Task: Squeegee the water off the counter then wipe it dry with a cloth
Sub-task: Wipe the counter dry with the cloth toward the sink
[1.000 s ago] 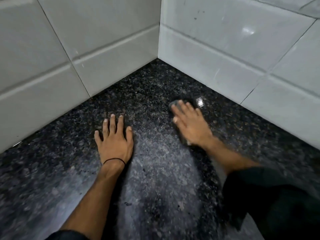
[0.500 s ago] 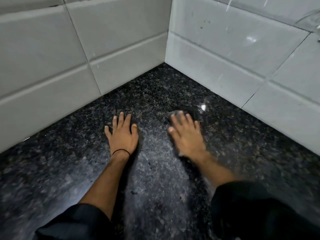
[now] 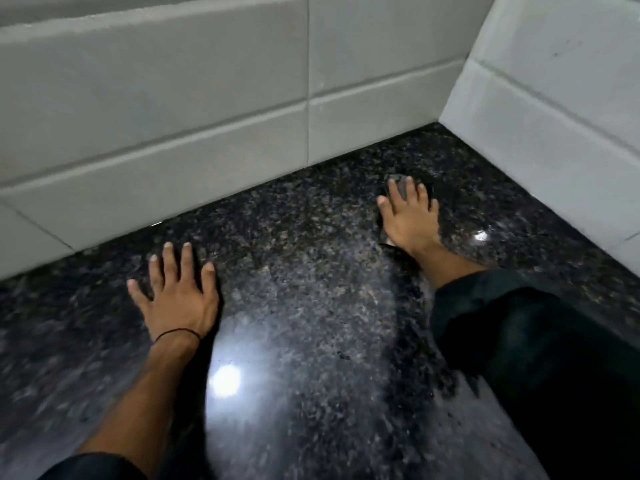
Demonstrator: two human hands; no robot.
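The counter (image 3: 298, 289) is dark speckled granite, shiny, with light reflecting off it. My right hand (image 3: 410, 220) lies flat with spread fingers, pressing a dark grey cloth (image 3: 398, 183) onto the counter near the back right corner. Only the cloth's edges show past the fingertips and beside the wrist. My left hand (image 3: 178, 296) rests palm down on the bare counter, fingers apart, holding nothing; a thin black band circles its wrist. No squeegee is in view.
White tiled walls (image 3: 207, 109) rise along the back and the right side (image 3: 554, 98), meeting in a corner at the upper right. My dark sleeve (image 3: 519, 341) covers the right forearm.
The view has swung left, so the corner now sits at the upper right. My right hand with the cloth has slid farther from the left hand, toward the corner. The left hand stays planted.
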